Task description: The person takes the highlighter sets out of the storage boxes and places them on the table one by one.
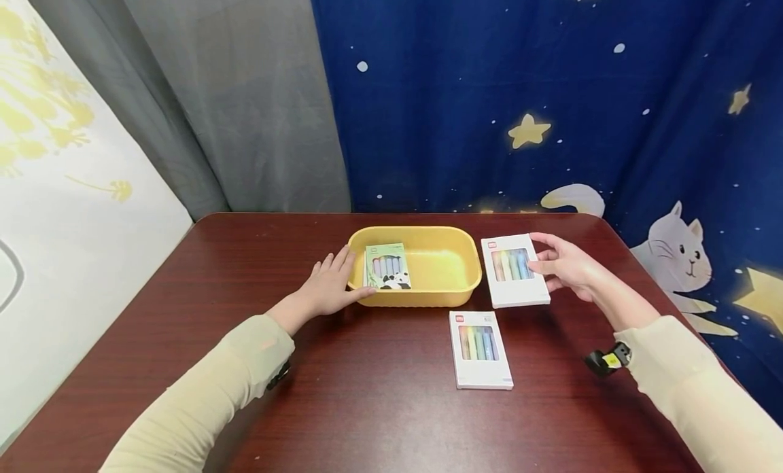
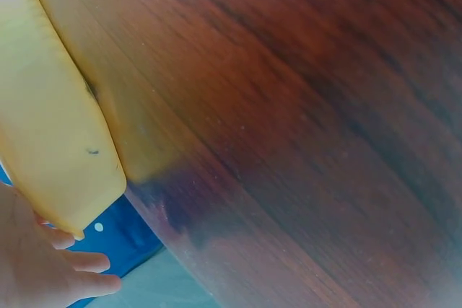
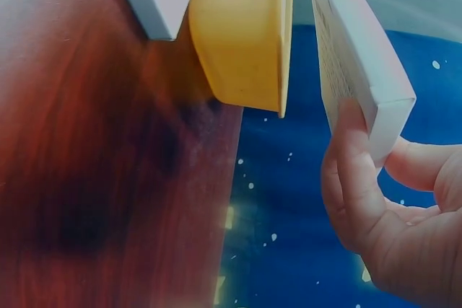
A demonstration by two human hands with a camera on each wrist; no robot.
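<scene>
A person's right hand [image 1: 569,269] is pinching a flat, white, rectangular cardboard box [image 1: 516,289] by its right side, with digits pressing on both faces. The white box is showing a row of rainbow-coloured sticks through its front window [image 1: 512,265], and it is hovering above the dark red-brown wooden tabletop [image 1: 367,405], toward the far right corner. Just left of it, a yellow, round-cornered, oblong basin [image 1: 416,298] is standing near the tabletop's far edge.

The left hand [image 1: 330,283] is resting on the basin's left end, its fingers lying apart and straight, its thumb reaching along the near rim. Inside the basin, at the left end, a small green-and-white box with a panda picture [image 1: 387,266] is leaning or lying; which of these cannot be told. A second flat white cardboard box with a similar window [image 1: 481,351] is lying on the tabletop, closer to the near edge than the basin. Beyond the far edge, a dark blue curtain with stars [image 1: 440,106] is hanging beside a grey curtain [image 1: 245,85].
</scene>
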